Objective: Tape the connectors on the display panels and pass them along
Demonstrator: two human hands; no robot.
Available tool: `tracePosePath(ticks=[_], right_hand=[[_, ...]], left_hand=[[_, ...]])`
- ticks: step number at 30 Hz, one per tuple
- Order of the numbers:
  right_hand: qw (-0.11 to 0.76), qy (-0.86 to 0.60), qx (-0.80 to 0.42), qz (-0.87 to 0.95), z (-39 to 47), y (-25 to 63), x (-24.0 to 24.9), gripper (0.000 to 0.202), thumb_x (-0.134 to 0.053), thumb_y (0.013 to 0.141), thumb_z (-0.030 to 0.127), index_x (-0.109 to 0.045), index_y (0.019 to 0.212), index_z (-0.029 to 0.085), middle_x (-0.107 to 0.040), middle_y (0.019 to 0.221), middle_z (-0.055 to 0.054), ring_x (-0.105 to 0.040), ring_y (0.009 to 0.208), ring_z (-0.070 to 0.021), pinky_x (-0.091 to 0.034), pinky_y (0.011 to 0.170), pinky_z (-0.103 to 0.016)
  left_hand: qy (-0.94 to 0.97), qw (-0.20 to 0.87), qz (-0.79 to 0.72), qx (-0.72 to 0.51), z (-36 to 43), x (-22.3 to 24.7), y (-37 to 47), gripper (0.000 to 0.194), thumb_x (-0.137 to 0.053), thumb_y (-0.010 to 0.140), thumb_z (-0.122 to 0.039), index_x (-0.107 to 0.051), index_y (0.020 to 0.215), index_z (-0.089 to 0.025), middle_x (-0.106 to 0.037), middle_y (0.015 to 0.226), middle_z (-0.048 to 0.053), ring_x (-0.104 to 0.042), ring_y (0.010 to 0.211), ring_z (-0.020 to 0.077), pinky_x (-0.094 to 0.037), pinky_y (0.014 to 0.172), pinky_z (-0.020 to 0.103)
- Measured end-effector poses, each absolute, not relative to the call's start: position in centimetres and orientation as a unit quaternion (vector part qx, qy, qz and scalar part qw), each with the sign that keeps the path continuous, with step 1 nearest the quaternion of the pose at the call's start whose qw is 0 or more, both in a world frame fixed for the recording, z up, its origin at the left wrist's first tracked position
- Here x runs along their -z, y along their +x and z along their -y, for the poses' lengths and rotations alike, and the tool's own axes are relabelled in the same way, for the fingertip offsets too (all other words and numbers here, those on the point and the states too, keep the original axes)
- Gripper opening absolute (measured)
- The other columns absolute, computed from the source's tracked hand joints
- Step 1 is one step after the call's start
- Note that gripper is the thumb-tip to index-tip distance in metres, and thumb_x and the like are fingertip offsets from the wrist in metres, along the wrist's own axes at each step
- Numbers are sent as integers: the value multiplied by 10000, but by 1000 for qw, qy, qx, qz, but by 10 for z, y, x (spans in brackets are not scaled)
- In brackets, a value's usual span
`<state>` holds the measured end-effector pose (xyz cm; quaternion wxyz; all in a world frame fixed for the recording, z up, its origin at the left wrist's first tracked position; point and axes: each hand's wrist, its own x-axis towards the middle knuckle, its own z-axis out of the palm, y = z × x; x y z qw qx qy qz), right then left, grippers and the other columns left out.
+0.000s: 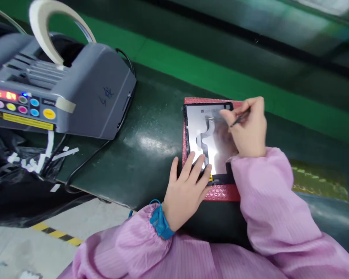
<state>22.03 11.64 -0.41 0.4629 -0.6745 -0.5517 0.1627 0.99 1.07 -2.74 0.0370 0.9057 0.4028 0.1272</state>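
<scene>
The flat silver-backed panel with a black border (221, 155) is laid on a pink bubble-wrap sheet (223, 193) on the dark green worktop (151, 143), presumably for cushioning. Its lower left is covered by the open, spread-fingered left hand (184, 195), seemingly for steadiness; a slim dark tool (239, 119) is pinched by the mostly closed right hand (251, 130) near the upper right, apparently for fine control

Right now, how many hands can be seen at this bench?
2. The left hand is spread over the flat panel's lower left edge; the right hand holds a thin dark tool at its upper right.
</scene>
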Motion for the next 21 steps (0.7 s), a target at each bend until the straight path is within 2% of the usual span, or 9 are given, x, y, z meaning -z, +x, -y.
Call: tracePosePath(ticks=[3,5,9,11,13,15,17,19,21], right_hand=[[500,-669,-155,528,-80,262,-6,349,-586,990,562,-427,865,277,-581,657,45,-537,527,-158,-397,547,-321],[490,-700,-148,498,-47,290,-8,344,-519,1010,604,-457,894,287,-645,691,10,-554,528,-182,-404,530,-342],[439,-745,-148,480,1,321,-1,347,-662,942,591,-470,898,305,-747,913,-80,-702,762,-274,-530,709,-467],[443,-737,-201,470,4,319,4,405,-703,898,630,-472,913,297,-754,1075,-102,-742,946,-295,-574,830,-509],[463,-717,-290,433,-8,311,7,516,-738,826,701,-451,941,288,-732,1171,-83,-747,1041,-279,-602,900,-513],[474,-700,-377,379,-32,299,8,625,-807,727,713,-412,948,282,-724,1116,-43,-765,977,-247,-629,863,-463],[454,-701,-430,344,-59,288,6,659,-850,681,655,-371,936,281,-705,935,1,-759,812,-214,-624,734,-387],[420,-712,-446,344,-82,279,5,633,-869,675,564,-370,940,278,-652,770,39,-696,670,-190,-556,613,-330],[396,-722,-428,372,-97,271,6,621,-901,634,469,-399,939,267,-621,723,51,-629,639,-176,-481,577,-302]], left_hand=[[919,21,-376,-115,-8,30,7,455,-432,1093,-360,-567,1500,-209,-547,1599,25,-466,1489,290,-387,1209,542],[925,23,-364,-110,-9,31,6,483,-413,1097,-366,-536,1528,-185,-524,1617,25,-447,1506,292,-363,1232,539],[934,53,-338,-100,-21,32,7,571,-432,1091,-434,-450,1582,-143,-467,1655,84,-400,1545,314,-338,1255,555],[939,71,-323,-93,-27,32,8,590,-462,1084,-437,-419,1600,-156,-445,1665,118,-381,1558,334,-349,1245,574],[942,82,-311,-92,-31,33,7,606,-506,1068,-448,-417,1601,-171,-424,1671,155,-370,1563,364,-364,1228,604],[945,88,-300,-96,-34,33,6,650,-561,1041,-475,-420,1594,-163,-408,1670,196,-365,1562,389,-370,1216,630],[947,94,-291,-98,-36,32,4,692,-606,1018,-481,-414,1592,-145,-407,1662,222,-368,1559,398,-367,1215,641],[947,101,-290,-98,-37,31,3,700,-630,1010,-455,-407,1591,-132,-418,1651,232,-378,1555,390,-362,1222,635],[945,107,-293,-100,-37,31,2,689,-643,1009,-413,-407,1589,-125,-424,1647,234,-384,1554,379,-364,1229,619]])
